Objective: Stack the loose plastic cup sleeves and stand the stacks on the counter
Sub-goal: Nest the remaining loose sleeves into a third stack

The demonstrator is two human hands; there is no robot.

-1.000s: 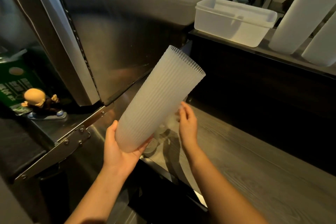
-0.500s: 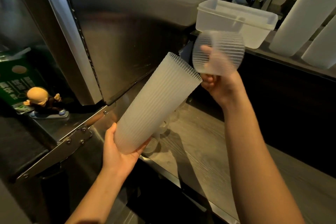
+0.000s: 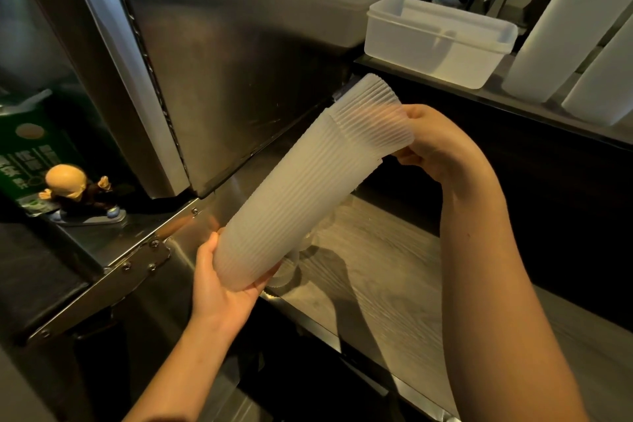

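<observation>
We find the tilted sleeve stack (image 3: 291, 199) between our left hand (image 3: 222, 288) under its lower end and our right hand (image 3: 435, 144) at the top sleeve (image 3: 373, 113), a figurine (image 3: 78, 192) left of the left hand, and a tub (image 3: 435, 41) and standing stacks (image 3: 555, 20) on the counter (image 3: 513, 104) behind the right hand.

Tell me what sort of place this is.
Probably a café or drinks shop work area. There is a large stainless steel door, tall white stacks and a clear plastic tub on a raised ledge, and the left hand holds a long stack of ribbed cup sleeves.
</observation>
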